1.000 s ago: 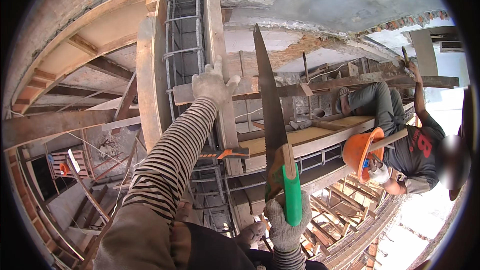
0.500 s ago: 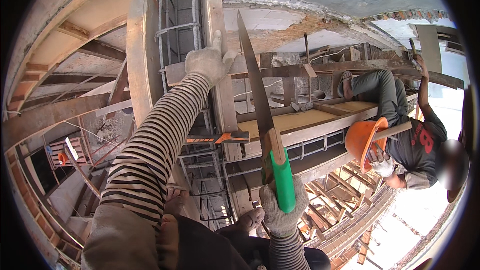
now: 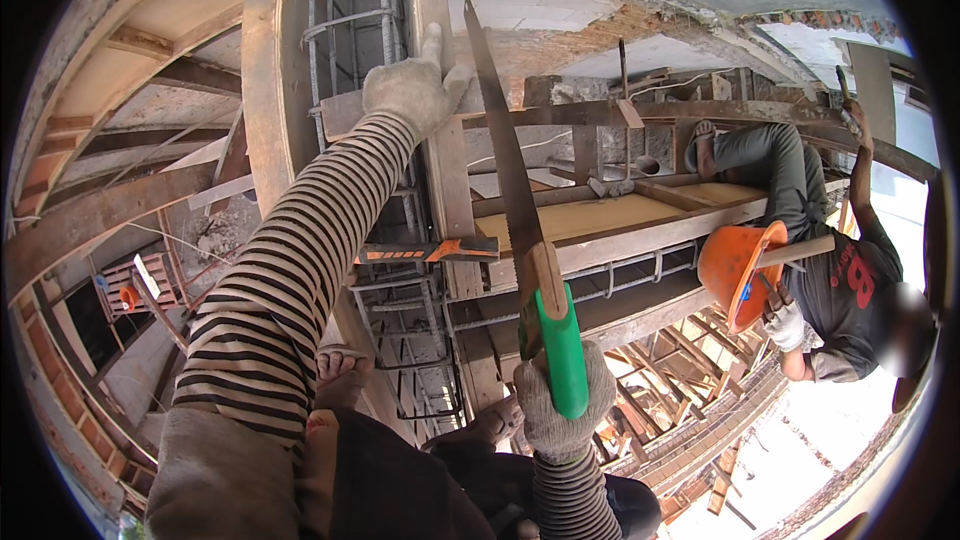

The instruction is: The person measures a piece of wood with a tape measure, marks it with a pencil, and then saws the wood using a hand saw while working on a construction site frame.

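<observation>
My left hand, in a grey work glove with a striped sleeve, is pressed against an upright wooden plank beside a column cage of steel rebar. My right hand, also gloved, grips the green handle of a hand saw. The saw blade points up and away, its tip close to my left hand and the plank. My bare feet show below, resting on the rebar and timber.
A hammer with an orange and black handle lies across the rebar. Another person crouches at right on wooden formwork, holding an orange hard hat. Timber beams, props and a brick wall lie far below.
My left hand has stayed on the plank while the view shifted slightly. The saw has swung a little leftward, its tip closer to my left hand.
</observation>
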Demonstrator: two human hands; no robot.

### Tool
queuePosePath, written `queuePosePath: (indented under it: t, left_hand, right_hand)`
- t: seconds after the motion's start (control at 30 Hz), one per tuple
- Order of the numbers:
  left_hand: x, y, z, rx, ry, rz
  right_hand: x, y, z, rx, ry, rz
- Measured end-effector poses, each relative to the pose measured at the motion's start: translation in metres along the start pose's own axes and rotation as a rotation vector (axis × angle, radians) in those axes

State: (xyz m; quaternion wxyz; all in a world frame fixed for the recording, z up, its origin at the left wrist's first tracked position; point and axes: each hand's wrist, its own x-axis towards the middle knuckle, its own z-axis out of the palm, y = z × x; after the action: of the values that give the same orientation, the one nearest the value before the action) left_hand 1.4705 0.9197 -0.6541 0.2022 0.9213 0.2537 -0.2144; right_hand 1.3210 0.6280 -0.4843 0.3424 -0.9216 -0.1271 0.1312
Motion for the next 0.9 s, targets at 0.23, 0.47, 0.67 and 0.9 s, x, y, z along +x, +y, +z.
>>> queuePosePath:
  t: [0.23, 0.47, 0.67, 0.9]
  left_hand:
    - [0.005, -0.001, 0.006, -0.002, 0.024, -0.017]
    - [0.008, -0.009, 0.017, 0.024, 0.09, 0.009]
    - [0.001, 0.001, 0.006, 0.024, 0.05, -0.024]
    - [0.002, 0.001, 0.007, 0.017, 0.049, -0.019]
  right_hand:
    - [0.002, 0.001, 0.0, -0.057, 0.013, -0.122]
    - [-0.007, -0.003, -0.007, -0.028, -0.043, -0.052]
    - [-0.008, 0.009, -0.006, -0.158, -0.021, -0.244]
    - [-0.009, -0.004, -0.002, -0.055, -0.014, -0.073]
